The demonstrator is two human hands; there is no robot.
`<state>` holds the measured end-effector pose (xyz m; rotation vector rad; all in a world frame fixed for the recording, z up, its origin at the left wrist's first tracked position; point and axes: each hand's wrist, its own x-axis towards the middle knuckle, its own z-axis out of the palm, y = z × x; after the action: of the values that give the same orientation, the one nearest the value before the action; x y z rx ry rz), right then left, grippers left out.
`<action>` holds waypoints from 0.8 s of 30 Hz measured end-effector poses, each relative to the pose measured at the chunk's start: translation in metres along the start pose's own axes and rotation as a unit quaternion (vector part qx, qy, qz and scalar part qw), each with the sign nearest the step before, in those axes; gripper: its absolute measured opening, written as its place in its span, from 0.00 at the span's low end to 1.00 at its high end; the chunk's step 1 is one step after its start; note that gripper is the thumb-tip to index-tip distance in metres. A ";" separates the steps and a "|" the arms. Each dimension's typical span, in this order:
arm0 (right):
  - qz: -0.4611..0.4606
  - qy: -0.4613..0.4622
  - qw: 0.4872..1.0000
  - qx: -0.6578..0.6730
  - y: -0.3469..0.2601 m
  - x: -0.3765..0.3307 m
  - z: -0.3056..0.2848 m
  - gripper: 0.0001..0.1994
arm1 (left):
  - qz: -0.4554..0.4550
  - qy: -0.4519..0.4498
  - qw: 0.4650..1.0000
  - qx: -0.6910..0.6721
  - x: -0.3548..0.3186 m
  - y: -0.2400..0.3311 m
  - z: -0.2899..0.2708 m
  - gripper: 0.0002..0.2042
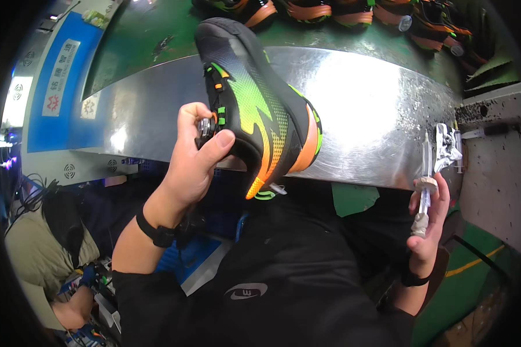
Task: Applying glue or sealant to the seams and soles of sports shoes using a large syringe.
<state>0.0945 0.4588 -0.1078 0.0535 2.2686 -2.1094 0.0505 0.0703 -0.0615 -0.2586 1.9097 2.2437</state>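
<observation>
Black-and-green, the shoe [257, 110] was just right of the left hand [192, 153], which pinched it near the tongue; farther right, the right hand [436, 222] gripped a syringe [426, 185]. Beyond both hands shone the metal counter [150, 101], then more shoes [353, 16].

The left hand [191, 165] is closed in a grip, its thumb [217, 146] to the right of the bent index finger [192, 111]. Well to its right, the right hand [435, 222] curls, thumb nearer the wrist [421, 268] than the fingertips.
</observation>
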 end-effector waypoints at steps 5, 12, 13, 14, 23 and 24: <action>0.027 0.023 0.999 0.018 0.003 0.002 0.004 0.69 | 0.056 -0.018 0.998 -0.017 -0.001 -0.012 0.017 0.23; 0.104 -0.001 0.994 0.018 -0.018 -0.024 0.007 0.71 | 0.081 -0.001 0.993 0.086 0.002 -0.022 0.006 0.31; 0.111 -0.005 0.993 0.048 -0.023 -0.030 0.011 0.71 | 0.133 0.010 0.983 0.126 0.004 -0.024 0.003 0.33; 0.056 -0.047 0.989 0.129 -0.018 -0.032 0.012 0.70 | 0.108 0.028 0.986 0.125 0.003 -0.022 0.008 0.36; -0.079 -0.237 0.894 0.372 -0.024 -0.004 0.057 0.44 | 0.112 0.041 0.982 0.147 0.010 -0.018 0.013 0.39; -0.078 -0.238 0.894 0.372 -0.023 -0.003 0.059 0.44 | 0.110 0.041 0.981 0.157 0.009 -0.018 0.011 0.39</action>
<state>0.0971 0.3979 -0.0892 -0.5665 1.1504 -2.5705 0.0464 0.0839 -0.0787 -0.0978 2.4051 2.0379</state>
